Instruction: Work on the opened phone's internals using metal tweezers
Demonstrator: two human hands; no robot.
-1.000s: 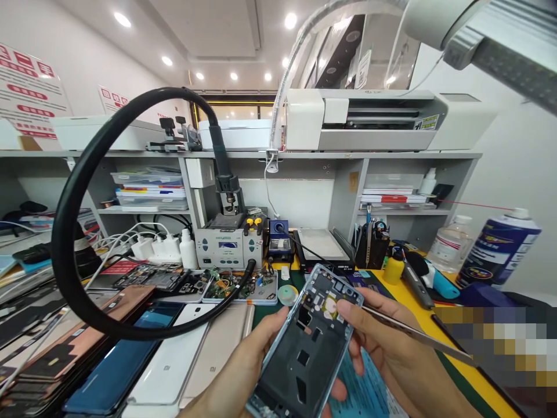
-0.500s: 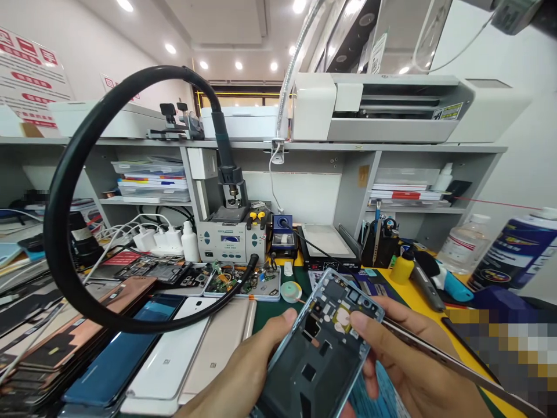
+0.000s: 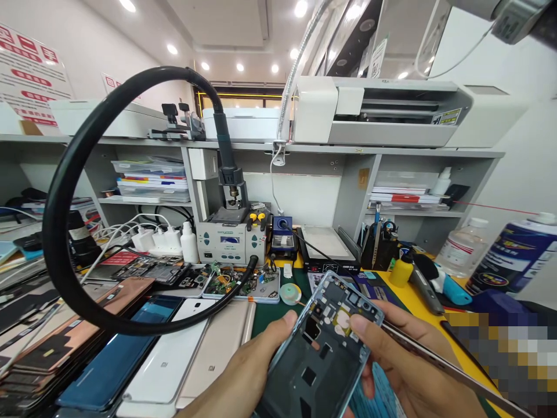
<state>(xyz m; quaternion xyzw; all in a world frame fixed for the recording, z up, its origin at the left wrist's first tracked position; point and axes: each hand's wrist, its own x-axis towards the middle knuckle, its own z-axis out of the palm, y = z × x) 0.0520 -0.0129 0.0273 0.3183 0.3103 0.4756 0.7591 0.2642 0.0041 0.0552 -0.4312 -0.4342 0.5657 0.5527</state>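
Observation:
An opened phone frame (image 3: 319,348), dark inside with a light blue metal rim, is tilted between my two hands. My left hand (image 3: 243,366) grips its left edge, with the thumb along the rim. My right hand (image 3: 404,360) holds the upper right side, its thumb pressed beside pale pads on the frame. A long slim metal tool (image 3: 448,367), which looks like tweezers, also lies in my right hand and slants down to the right. Blue ribbed material (image 3: 376,392) shows beneath the phone frame. The lower end of the frame runs out of view.
Phone back covers, one blue (image 3: 126,354) and one white (image 3: 167,354), lie at left by a stack of phone parts. A thick black hose (image 3: 54,191) loops from the grey soldering station (image 3: 230,242). A tray (image 3: 272,287) holds circuit boards. Bottles (image 3: 463,247) stand at right.
The camera view has shifted very slightly. Both hands keep the same grip, and the phone frame and metal tool stay almost where they were.

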